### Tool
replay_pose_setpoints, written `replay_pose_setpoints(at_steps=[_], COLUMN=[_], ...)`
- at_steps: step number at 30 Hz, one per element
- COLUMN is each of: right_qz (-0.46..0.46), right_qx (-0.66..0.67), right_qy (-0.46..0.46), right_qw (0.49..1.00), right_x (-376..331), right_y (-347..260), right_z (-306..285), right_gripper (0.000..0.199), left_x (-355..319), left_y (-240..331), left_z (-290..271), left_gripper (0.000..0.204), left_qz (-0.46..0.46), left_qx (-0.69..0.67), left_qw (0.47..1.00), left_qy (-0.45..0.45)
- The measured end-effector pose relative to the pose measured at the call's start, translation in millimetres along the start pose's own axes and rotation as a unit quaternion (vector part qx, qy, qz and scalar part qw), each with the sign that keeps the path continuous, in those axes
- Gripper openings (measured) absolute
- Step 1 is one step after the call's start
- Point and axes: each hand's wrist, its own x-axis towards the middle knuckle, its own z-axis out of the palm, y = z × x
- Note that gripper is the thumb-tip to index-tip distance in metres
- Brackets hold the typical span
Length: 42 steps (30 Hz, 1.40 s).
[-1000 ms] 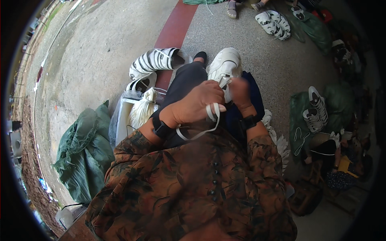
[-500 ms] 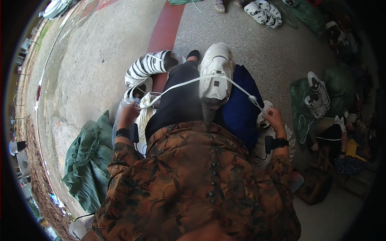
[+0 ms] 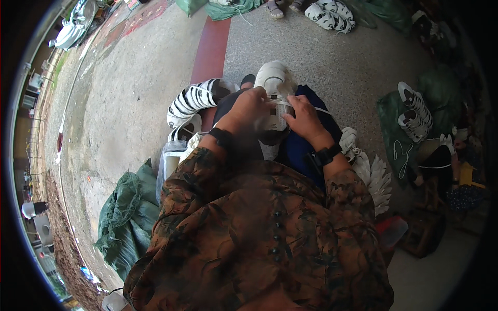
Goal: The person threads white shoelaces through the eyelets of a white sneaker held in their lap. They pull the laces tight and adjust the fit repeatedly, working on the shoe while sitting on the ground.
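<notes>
A white sneaker rests on my lap with its toe pointing away from me. Over its upper, a white shoelace stretches between my two hands. My left hand, slightly blurred, pinches the lace at the shoe's left side. On the right side my right hand has its fingers closed on the lace too, thumb toward the shoe. One lace end trails right across the blue cloth on my leg. My hands partly cover the eyelets.
A row of nested white-and-black shoes lies left of my legs, above a green sack. White laces are bunched at my right. Further right, more shoes lie on green sacking, near another person. More shoes sit ahead.
Both hands have moved inward from far apart, where they held the lace stretched wide, and now meet over the sneaker. The lace span between them is much shorter.
</notes>
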Motion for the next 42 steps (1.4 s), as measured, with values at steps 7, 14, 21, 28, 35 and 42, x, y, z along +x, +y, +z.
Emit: replay_pose_setpoints(at_steps=[7,14,21,28,35,42], right_qz=[0.048,0.066,-0.037,-0.097,0.171,0.292], right_qx=[0.009,0.007,0.0,-0.001,0.029,-0.022], right_qy=[-0.036,-0.046,0.017,0.043,0.098,0.117], right_qw=[0.998,0.997,0.999,0.994,0.98,0.949], right_x=[6,7,2,-42,-137,-269], right_y=[4,4,15,63,165,260], right_z=[14,15,6,-43,-97,-161], right_gripper=[0.034,0.031,0.02,0.006,0.017,0.018], left_x=[26,32,-14,-69,-189,-314], left_y=[8,-3,-30,-121,-220,-264], left_z=[10,-21,-23,-53,-104,-156], left_gripper=[0.008,0.005,0.005,0.004,0.004,0.006], left_qz=[0.013,0.331,0.317,-0.025,-0.21,-0.363], left_qx=[0.229,0.261,0.189,-0.09,-0.169,-0.099], left_qw=[0.973,0.901,0.929,0.993,0.953,0.907], left_qy=[0.027,0.105,0.025,0.07,0.139,0.188])
